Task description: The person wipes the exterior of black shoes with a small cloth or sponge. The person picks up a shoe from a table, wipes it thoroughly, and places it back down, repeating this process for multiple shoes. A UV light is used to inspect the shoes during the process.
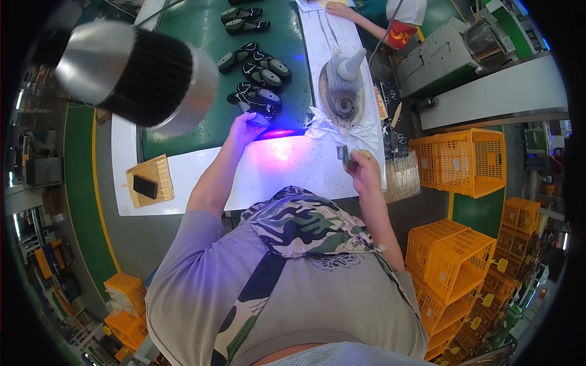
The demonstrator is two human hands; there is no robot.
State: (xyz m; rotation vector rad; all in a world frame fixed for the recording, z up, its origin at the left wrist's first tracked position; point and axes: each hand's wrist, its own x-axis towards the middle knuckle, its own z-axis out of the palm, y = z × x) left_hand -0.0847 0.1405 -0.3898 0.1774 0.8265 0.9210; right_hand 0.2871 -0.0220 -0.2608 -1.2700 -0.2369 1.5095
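Observation:
Near the end of the green belt, my left hand (245, 128) grips the edge of a black sandal (266, 112), its fingers closed. Blue and pink light falls around that spot. Several more black sandals (262, 75) with grey soles lie on the belt beyond it. My right hand (365, 172) is over the white table on the right, pinching a small grey-green piece (344, 155) whose kind I cannot make out. Just past that hand are a crumpled white cloth (342, 132) and a squat clear bottle with a white nozzle (345, 85).
A large silver-and-black lamp-like fixture (140, 79) hangs at the upper left. A phone (145, 186) lies on cardboard (163, 177) at the table's left corner. Orange crates (458, 160) stand on the right. Another person's arm (360, 19) rests at the table's far side.

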